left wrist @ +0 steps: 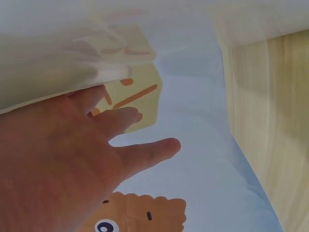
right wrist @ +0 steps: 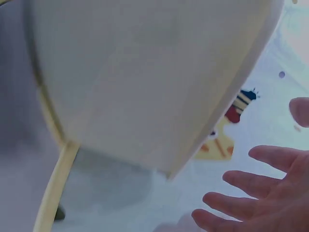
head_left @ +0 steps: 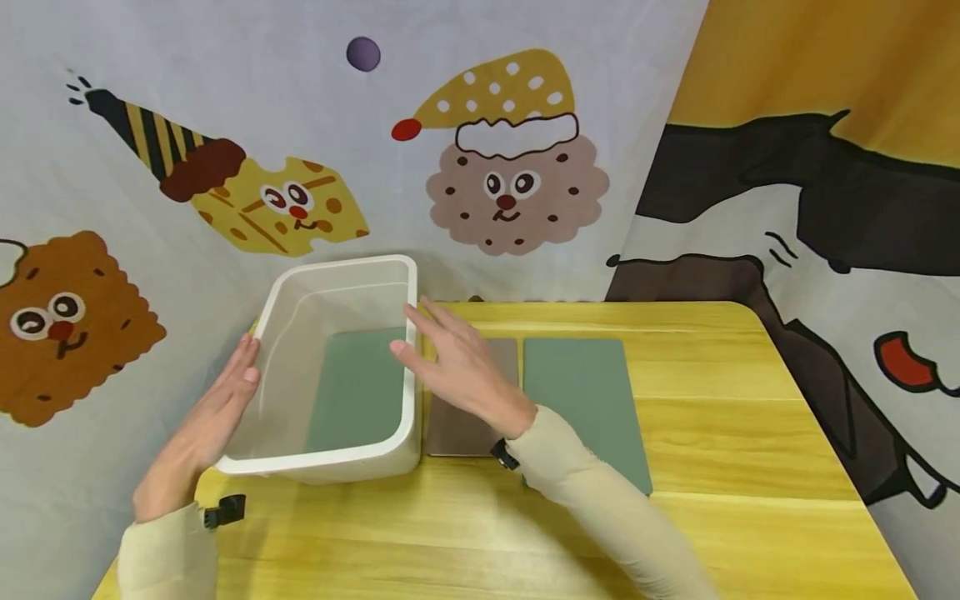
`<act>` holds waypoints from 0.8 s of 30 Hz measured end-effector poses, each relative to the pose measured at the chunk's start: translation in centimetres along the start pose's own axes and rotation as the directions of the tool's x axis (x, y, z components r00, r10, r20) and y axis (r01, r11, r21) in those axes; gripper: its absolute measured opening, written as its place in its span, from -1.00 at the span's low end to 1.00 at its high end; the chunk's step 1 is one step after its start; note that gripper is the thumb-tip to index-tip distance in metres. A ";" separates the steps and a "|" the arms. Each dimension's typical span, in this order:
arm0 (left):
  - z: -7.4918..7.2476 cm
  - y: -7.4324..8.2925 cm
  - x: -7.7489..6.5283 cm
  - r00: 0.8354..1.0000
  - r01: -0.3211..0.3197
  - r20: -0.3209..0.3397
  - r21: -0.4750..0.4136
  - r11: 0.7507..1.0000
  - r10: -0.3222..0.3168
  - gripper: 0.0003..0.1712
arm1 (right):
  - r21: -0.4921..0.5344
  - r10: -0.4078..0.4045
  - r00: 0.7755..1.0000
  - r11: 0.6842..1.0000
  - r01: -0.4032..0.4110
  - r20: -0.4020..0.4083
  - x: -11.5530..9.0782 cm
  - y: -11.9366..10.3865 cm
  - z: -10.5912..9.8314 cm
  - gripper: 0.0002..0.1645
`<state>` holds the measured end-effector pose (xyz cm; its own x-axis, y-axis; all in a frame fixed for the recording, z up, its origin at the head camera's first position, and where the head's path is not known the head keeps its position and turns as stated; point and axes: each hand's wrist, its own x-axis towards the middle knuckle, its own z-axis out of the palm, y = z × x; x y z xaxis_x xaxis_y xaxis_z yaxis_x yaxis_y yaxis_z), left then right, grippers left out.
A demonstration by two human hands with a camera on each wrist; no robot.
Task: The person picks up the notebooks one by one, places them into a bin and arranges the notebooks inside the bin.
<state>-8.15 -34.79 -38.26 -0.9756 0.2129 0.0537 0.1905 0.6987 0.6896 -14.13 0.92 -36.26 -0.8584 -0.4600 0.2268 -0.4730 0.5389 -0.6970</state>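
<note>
A white plastic bin [head_left: 352,455] stands on the left part of the table, with a flat green rectangular piece [head_left: 360,387] on its bottom. My left hand [head_left: 210,417] lies along the bin's left side with its fingers extended. In the left wrist view, that hand [left wrist: 72,145] has its fingers spread beneath the pale bin wall. Near the right rim is my right hand [head_left: 465,362], fingers apart and holding nothing. The right wrist view shows a gap between this hand [right wrist: 265,193] and the bin [right wrist: 135,87].
Right of the bin, a flat brown rectangular piece [head_left: 468,429] and a flat green one [head_left: 577,375] lie side by side, partly under my right arm. The wooden table [head_left: 720,433] meets a cartoon-printed cloth [head_left: 300,67] at the back and left.
</note>
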 end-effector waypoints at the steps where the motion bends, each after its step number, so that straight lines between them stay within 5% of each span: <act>1: 0.0 0.0 0.0 1.000 -0.001 0.000 0.003 1.000 0.001 -0.30 | -0.015 0.004 1.000 1.000 -0.004 -0.013 -0.5 0.5 -0.3 -0.19; 15: -0.1 -0.2 -0.2 1.000 0.006 -0.005 0.018 1.000 -0.006 -0.32 | -0.191 0.145 0.986 0.969 -0.159 -0.085 -7.3 8.8 -4.3 -0.13; 24: -0.1 -0.3 -0.2 1.000 0.007 -0.005 0.016 1.000 -0.007 -0.31 | -0.300 0.317 0.943 0.894 -0.332 -0.097 -10.9 14.9 -6.7 -0.05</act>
<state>-8.03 -35.10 -38.36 -0.9773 0.2050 0.0526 0.1856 0.7107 0.6785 -13.21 18.71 -44.56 -0.9791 -0.1949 0.0585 -0.1980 0.8464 -0.4944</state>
